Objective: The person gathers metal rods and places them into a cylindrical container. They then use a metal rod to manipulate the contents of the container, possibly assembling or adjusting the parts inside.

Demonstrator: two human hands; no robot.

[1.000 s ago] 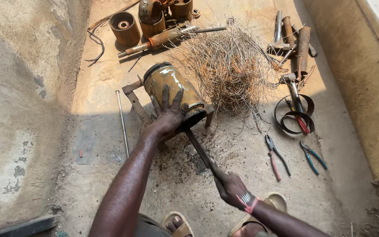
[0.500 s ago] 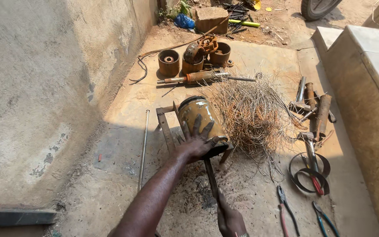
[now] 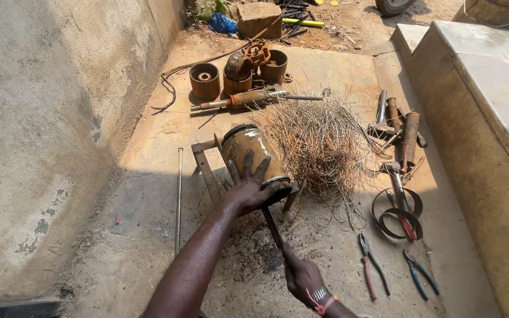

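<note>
A concrete floor (image 3: 148, 235) is lying between a grey wall (image 3: 42, 129) on the left and a low ledge (image 3: 484, 118) on the right. A large tangle of thin wire (image 3: 319, 144) is spreading across the middle of the floor. Just left of it, touching its edge, a yellowish metal cylinder (image 3: 251, 154) is resting on its side on a small metal frame (image 3: 206, 168). Three rusty housings (image 3: 237, 70) and a rusty shaft (image 3: 248, 98) are lying behind the cylinder, well apart from it.

The left hand (image 3: 251, 188) is pressing on the near end of the cylinder, fingers spread wide and flat. The right hand (image 3: 301, 274) is closing in a fist around the lower end of a dark bar (image 3: 270, 224); the bar's upper end is reaching the near rim of the cylinder, under the left hand.

A thin rod (image 3: 178, 200) is lying on the floor left of the frame. Rusty tools (image 3: 399, 126) and two metal rings (image 3: 397, 212) are sitting to the right of the wire. Two pliers (image 3: 396, 272) are lying near the right hand.
</note>
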